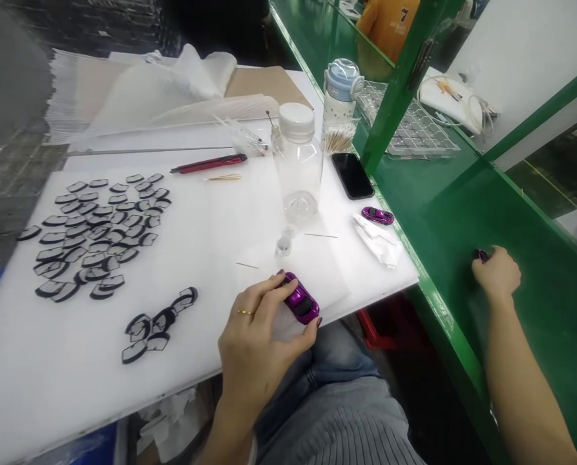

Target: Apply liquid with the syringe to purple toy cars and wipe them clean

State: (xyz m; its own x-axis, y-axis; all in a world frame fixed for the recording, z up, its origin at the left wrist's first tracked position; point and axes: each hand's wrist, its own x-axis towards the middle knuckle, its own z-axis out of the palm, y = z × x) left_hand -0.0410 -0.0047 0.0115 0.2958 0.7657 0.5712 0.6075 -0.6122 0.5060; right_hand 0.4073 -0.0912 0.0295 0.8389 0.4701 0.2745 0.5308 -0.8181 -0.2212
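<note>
Right hand (pixel 499 274) is mostly hiding a purple item (pixel 481 256), three o'clock
The top edge is cropping an orange shirt (pixel 389 26), one o'clock.

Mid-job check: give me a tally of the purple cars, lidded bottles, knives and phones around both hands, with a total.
Purple cars: 3, counting the one mostly hidden by the right hand
Lidded bottles: 2
Knife: 1
Phone: 1
Total: 7
</note>
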